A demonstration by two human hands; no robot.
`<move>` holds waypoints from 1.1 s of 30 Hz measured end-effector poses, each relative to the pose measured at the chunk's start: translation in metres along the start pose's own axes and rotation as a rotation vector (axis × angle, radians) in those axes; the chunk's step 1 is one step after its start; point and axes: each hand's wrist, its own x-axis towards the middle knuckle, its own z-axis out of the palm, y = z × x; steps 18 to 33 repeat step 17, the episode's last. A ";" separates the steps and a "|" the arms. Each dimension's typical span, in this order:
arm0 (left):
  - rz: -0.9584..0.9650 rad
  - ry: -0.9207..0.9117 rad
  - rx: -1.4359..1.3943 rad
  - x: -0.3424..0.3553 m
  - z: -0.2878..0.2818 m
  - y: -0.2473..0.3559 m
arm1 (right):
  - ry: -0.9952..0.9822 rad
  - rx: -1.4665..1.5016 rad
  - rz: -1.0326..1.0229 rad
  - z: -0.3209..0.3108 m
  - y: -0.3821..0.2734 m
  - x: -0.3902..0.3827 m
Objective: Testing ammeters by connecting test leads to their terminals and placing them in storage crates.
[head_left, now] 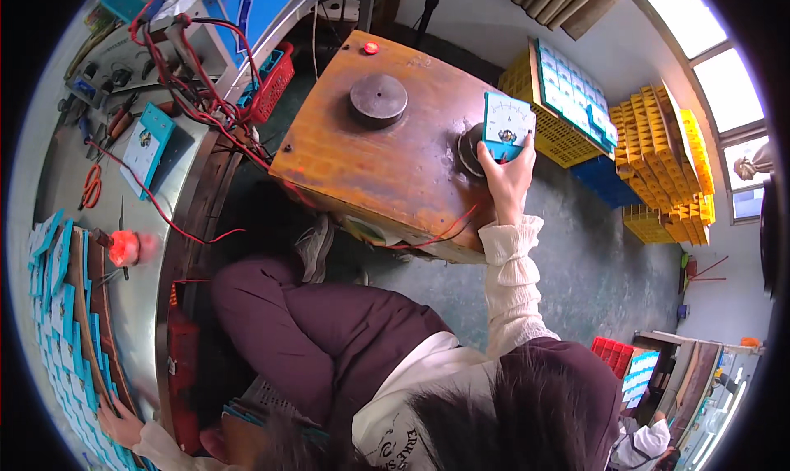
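Observation:
My right hand (511,181) grips a teal-framed analog panel meter (508,118) with a white dial. It holds the meter at a dark round metal disc (470,151) on the right side of a worn wooden box (362,154); whether the two touch I cannot tell. A second, larger metal disc (378,99) stands on the same box. At the lower left, my left hand (122,424) lies with fingers apart against rows of similar teal-and-white meters (62,331) on the metal bench.
Another meter (150,148), orange-handled scissors (91,184) and a red round object (124,248) lie on the bench (156,306). Red wires (197,113) hang off its edge. Yellow crates (658,150) and a tray of meters (572,84) stand right. Another person (642,442) works lower right.

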 end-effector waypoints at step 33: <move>0.288 -0.271 0.091 -0.021 0.027 -0.070 | -0.019 -0.032 -0.010 -0.005 -0.009 0.002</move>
